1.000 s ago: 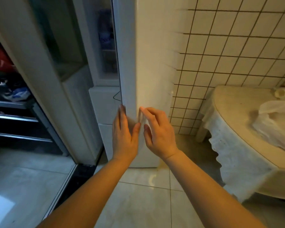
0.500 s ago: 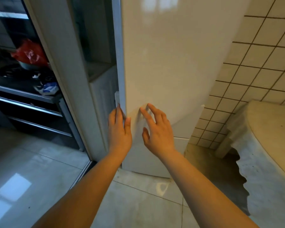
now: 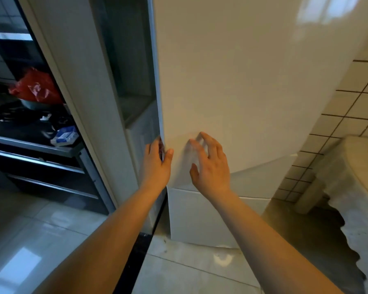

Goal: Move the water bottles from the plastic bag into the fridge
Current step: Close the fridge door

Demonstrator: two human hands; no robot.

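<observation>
Here the left hand [image 3: 157, 164] hooked its fingers around the fridge door [image 3: 232, 81] edge. The right hand [image 3: 210, 166] lay spread against it. The door looked stiff and slick, best gripped at that edge.

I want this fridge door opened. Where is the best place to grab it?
Probably the door's left vertical edge, from the left, where the left hand already wraps its fingers into the gap. The glossy front, under the right hand, is flat, with no handle showing.
</observation>
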